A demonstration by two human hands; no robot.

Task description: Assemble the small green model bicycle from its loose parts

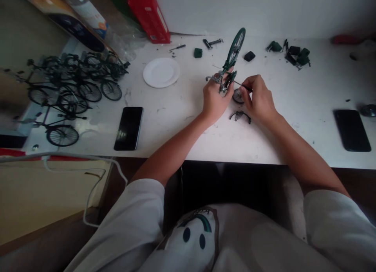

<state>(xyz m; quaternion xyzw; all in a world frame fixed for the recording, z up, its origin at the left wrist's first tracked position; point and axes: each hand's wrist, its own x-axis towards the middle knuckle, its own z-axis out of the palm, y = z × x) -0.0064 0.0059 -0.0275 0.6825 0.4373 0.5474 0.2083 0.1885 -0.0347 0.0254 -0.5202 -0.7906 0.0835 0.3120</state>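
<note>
One green bike (pixel 230 62) tilts at the upper centre of the frame, clamped in the left hand (pixel 216 102); the right hand (pixel 261 96) pinches a thin tool (pixel 242 85) aimed at it, contact unclear. Probably best to brace the green bike close to the tool, keep the tool straight and press gently, clear of the loose wheel (pixel 237 96)

Well to the left of the fingers (pixel 255 80) sits a round white plate (pixel 161 72), with a dark-screened phone (pixel 128 128) left of them and closer to the table's near edge. Farther off, beyond and left of the fingers, stand a red box (pixel 149 17) and a clear bottle (pixel 86 13). A pale cable (pixel 117 164) hangs far to their left. Well right of them lies a black phone (pixel 352 130), a dark rounded object (pixel 368 110) just beside it.
</note>
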